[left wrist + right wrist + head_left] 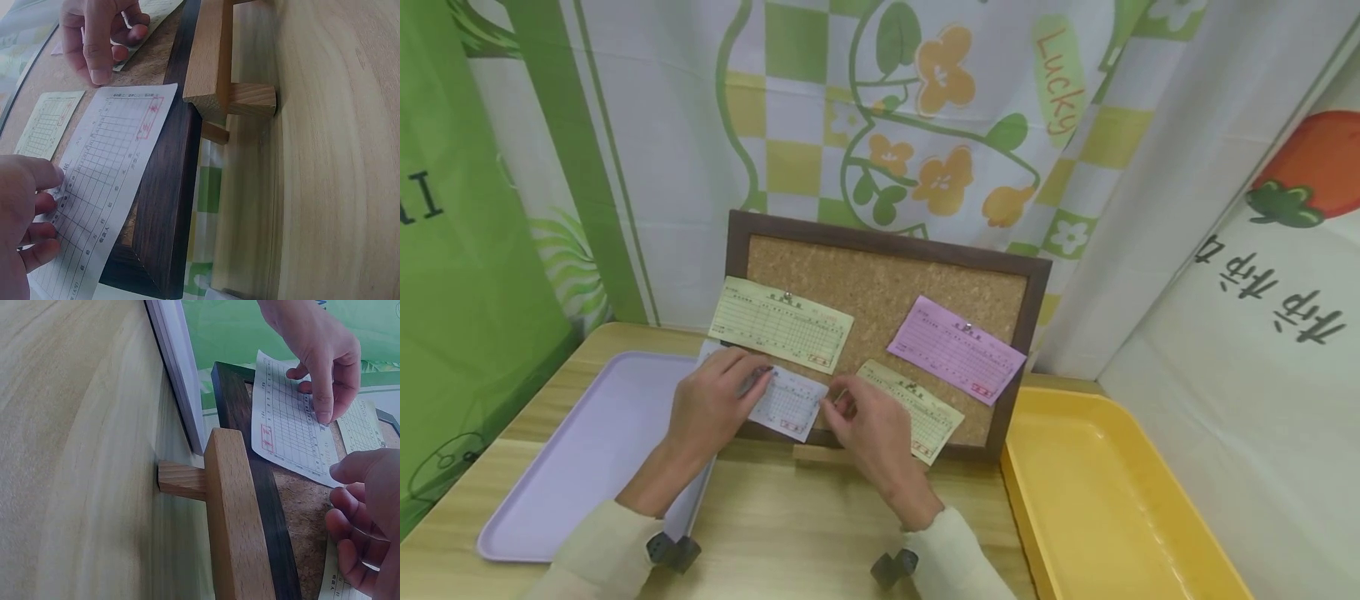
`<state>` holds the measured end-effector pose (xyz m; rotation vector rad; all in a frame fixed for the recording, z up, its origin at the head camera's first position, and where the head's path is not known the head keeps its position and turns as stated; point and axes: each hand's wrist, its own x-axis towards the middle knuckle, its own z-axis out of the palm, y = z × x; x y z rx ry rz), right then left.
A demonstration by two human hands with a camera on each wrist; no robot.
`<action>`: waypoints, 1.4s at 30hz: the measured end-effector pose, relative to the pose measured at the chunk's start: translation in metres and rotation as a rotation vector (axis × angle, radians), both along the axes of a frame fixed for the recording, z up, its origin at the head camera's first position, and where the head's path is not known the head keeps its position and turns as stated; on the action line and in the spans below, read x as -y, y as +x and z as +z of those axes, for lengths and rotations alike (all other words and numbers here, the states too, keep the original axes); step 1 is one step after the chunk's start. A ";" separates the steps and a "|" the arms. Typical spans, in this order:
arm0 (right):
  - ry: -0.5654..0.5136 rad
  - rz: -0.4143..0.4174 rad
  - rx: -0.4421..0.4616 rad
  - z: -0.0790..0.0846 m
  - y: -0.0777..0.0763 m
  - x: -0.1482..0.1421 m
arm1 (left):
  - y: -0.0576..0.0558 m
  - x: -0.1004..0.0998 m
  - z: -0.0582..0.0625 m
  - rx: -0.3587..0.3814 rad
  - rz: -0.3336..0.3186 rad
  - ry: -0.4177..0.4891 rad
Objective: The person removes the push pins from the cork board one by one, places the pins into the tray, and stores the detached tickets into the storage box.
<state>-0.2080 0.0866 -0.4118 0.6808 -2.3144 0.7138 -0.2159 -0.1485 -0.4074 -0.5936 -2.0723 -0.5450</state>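
Observation:
A white printed slip lies against the lower left of a cork board. My left hand is at the slip's upper middle, thumb and fingertip meeting there. A tiny dark spot shows by the thumb, too small to identify. My right hand is at the slip's right end, thumb tip by its edge and the other fingers loosely bent. Above hangs a yellow slip; a second yellow slip is partly hidden by my right hand. To the upper right is a pink slip.
A dark wooden frame edges the board, which leans on a wooden stand. Left of it lies a lilac tray. On the right stands a yellow tray. A patterned curtain hangs behind the table.

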 end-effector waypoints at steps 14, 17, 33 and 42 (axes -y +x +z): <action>-0.040 0.033 -0.058 -0.003 0.000 0.003 | -0.001 0.000 -0.001 0.011 0.011 0.001; -0.037 0.031 -0.062 -0.003 0.000 0.003 | -0.001 0.000 -0.001 0.014 0.016 0.001; -0.038 0.016 -0.152 -0.012 -0.002 0.004 | -0.003 -0.001 -0.001 0.030 0.019 -0.009; -0.048 0.046 -0.163 -0.015 -0.003 0.007 | -0.002 -0.001 -0.001 0.045 0.030 -0.005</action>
